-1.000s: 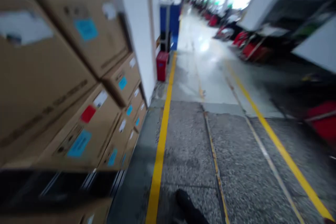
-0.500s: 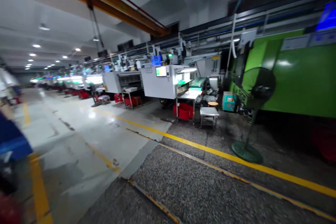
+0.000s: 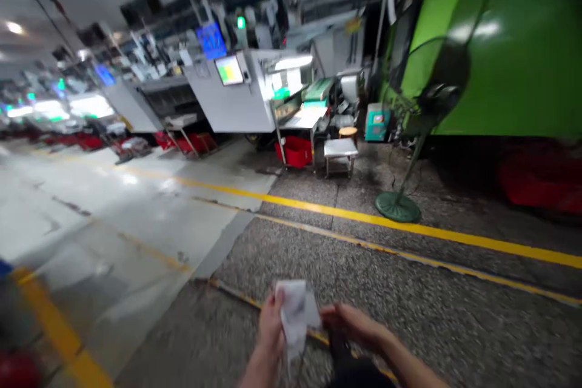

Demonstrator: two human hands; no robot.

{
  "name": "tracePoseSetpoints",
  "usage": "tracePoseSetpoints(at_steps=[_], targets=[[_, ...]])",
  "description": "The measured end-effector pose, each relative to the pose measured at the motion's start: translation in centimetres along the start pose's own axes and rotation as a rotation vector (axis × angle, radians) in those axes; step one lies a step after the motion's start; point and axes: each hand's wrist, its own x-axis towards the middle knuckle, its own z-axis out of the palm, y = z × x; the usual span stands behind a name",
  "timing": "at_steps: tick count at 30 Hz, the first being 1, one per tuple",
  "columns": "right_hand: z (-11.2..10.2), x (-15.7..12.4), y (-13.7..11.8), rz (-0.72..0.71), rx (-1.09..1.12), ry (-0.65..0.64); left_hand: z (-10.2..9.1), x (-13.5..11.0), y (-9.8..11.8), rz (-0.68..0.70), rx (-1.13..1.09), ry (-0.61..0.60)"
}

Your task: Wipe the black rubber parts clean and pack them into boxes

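Observation:
Low in the view, my left hand (image 3: 271, 321) is closed on a thin white sheet (image 3: 294, 312), its thumb lying on the front. The sheet hangs down, creased and smeared by motion; paper or cloth, I cannot tell. A second pale flap shows at its right edge. My right hand (image 3: 348, 320) is beside that flap, fingers stretched toward it and slightly bent. Blur hides whether the fingertips touch it. Below the hands, a dark shape, perhaps my clothing, shows at the bottom edge.
Dark speckled floor with a yellow line (image 3: 313, 207) lies ahead. Beyond it stand a green pedestal fan (image 3: 398, 206), a small metal stool (image 3: 340, 147), a red bin (image 3: 297, 151) and a white machine (image 3: 236, 100). A large green machine (image 3: 513, 73) fills the right.
Both hands and the white sheet have come into view at the bottom. The view has tilted downward, so the fan and machines sit higher and the ceiling shows less.

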Motion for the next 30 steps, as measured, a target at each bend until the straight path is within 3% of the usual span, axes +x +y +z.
tracePoseSetpoints(at_steps=[3, 6, 8, 11, 14, 17, 21, 25, 30], targets=[[-3.9, 5.8, -3.5, -0.065, 0.054, -0.141, 4.2, 4.5, 3.5, 0.078, -0.205, -0.164], [-8.3, 11.1, -7.1, -0.099, 0.056, -0.012, 8.2, 8.4, 7.2, 0.064, -0.243, -0.21], [-11.4, 12.9, -8.8, -0.071, 0.008, 0.105, 10.8, 10.8, 8.8, 0.066, -0.248, -0.195], [-15.6, 14.2, -10.8, -0.078, -0.041, 0.119, 14.4, 14.4, 9.8, 0.015, -0.21, -0.26], [-19.1, 15.9, -12.2, -0.082, 0.059, 0.081, 17.7, 18.5, 10.1, -0.082, -0.086, -0.431], [-22.9, 19.3, -13.1, -0.076, 0.136, 0.251, 20.8, 23.9, 10.9, -0.138, 0.073, -0.529], [-28.9, 25.8, -15.0, -0.074, 0.132, 0.463, 25.8, 32.9, 13.1, -0.131, 0.166, -0.549], [-35.4, 31.8, -21.2, -0.178, 0.04, 0.594, 32.3, 42.2, 17.7, -0.135, 0.152, -0.627], [-43.2, 36.4, -31.6, -0.312, -0.267, 0.558, 40.0, 52.5, 26.2, -0.204, 0.063, -0.847]])
